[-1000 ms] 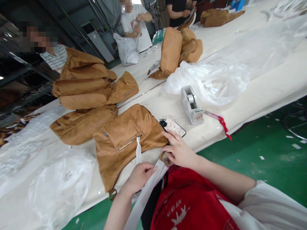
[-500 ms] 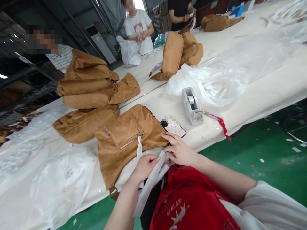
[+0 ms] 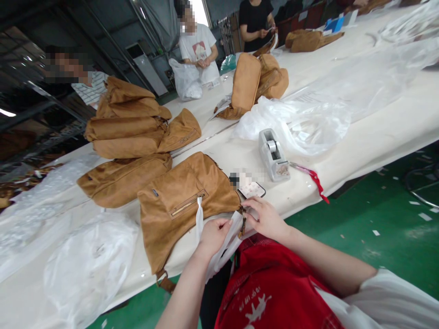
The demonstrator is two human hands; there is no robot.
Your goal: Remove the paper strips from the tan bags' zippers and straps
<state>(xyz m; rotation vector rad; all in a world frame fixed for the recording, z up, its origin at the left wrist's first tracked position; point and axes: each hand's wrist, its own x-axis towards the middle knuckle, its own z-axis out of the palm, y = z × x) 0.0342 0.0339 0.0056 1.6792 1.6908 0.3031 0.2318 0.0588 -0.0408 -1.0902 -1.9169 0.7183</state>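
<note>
A brown leather-look bag (image 3: 219, 183) lies flat before me at the table's front edge, a white strip (image 3: 199, 214) tied to its zipper pull. Between the thumb and fingers of my left hand (image 3: 213, 235) is a strip of white wrapping paper (image 3: 235, 222), which hangs down below the edge. My right hand (image 3: 269, 218) is at the bag's right corner, its fingers closed around the strap end (image 3: 242, 225) with its metal hardware. The fingertips partly hide this hardware. Just beyond that hand lies a phone in a patterned case (image 3: 253, 189).
A tape dispenser (image 3: 274, 157) and a red-handled tool (image 3: 317, 183) lie to the right. More brown bags (image 3: 126, 137) are piled at left and beyond (image 3: 245, 87). Clear plastic bags (image 3: 91, 269) lie at both sides. Several people stand across the table.
My right hand has shifted slightly right and down, from the white paper to the strap hardware, which now shows more. The paper's loose end has swung down behind my left forearm.
</note>
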